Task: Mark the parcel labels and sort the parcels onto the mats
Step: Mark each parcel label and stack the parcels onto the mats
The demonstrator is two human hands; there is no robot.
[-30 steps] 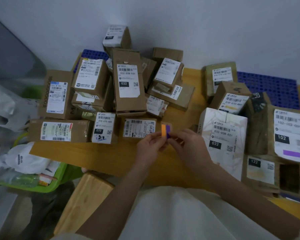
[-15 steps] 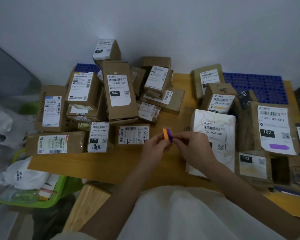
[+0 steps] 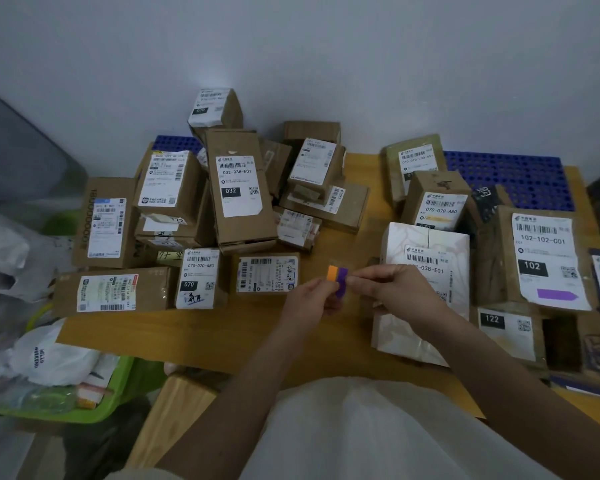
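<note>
Both forearms reach forward from the near edge of the wooden table (image 3: 194, 332), the hands meeting above its middle. The left hand (image 3: 309, 299) is raised with its fingers curled, pinching the lower end of a small pad of sticker flags (image 3: 337, 277), an orange strip beside a purple one. The pad stands roughly upright, its long axis running from the near edge toward the far edge, the coloured ends pointing away from the person. The right hand (image 3: 394, 289) comes in from the right, thumb and forefinger closed together on the purple strip's right edge, the other fingers curled under.

Cardboard parcels crowd the far-left part of the table, among them the tall 032 parcel (image 3: 241, 188). Just behind the right hand lies a white parcel (image 3: 426, 244), and toward the right edge the 102 parcel (image 3: 542, 258) carries a purple arrow flag (image 3: 556, 294) on its label. A blue mat (image 3: 520, 178) lies at the far-right corner.
</note>
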